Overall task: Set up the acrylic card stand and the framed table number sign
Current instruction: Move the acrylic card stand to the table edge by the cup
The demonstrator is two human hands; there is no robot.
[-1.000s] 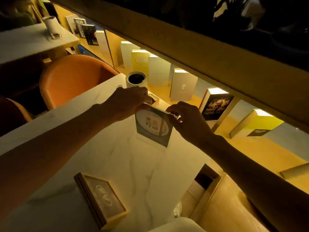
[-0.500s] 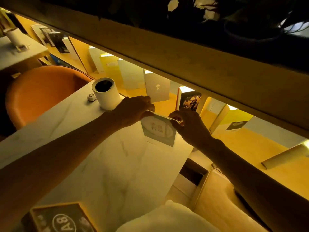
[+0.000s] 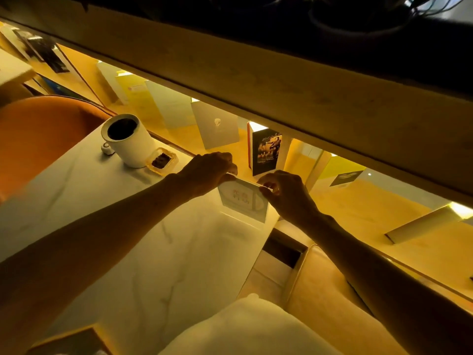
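Note:
The clear acrylic card stand (image 3: 242, 201) stands upright near the far right corner of the white marble table (image 3: 158, 252), with a printed card inside. My left hand (image 3: 207, 172) pinches its top left corner. My right hand (image 3: 284, 192) pinches its top right corner. The wooden framed table number sign (image 3: 74, 340) lies at the table's near left edge, mostly cut off by the bottom of the view.
A white cylindrical holder (image 3: 126, 142) and a small clear dish (image 3: 161, 160) sit at the table's far side. An orange chair (image 3: 43, 134) is on the left. Books (image 3: 266, 151) stand on the lit shelf behind. A pale cushion (image 3: 245, 326) lies at the bottom.
Both hands have carried the stand away from me toward the table's far right corner. My view has tilted up, so the framed sign has slid almost out of the bottom.

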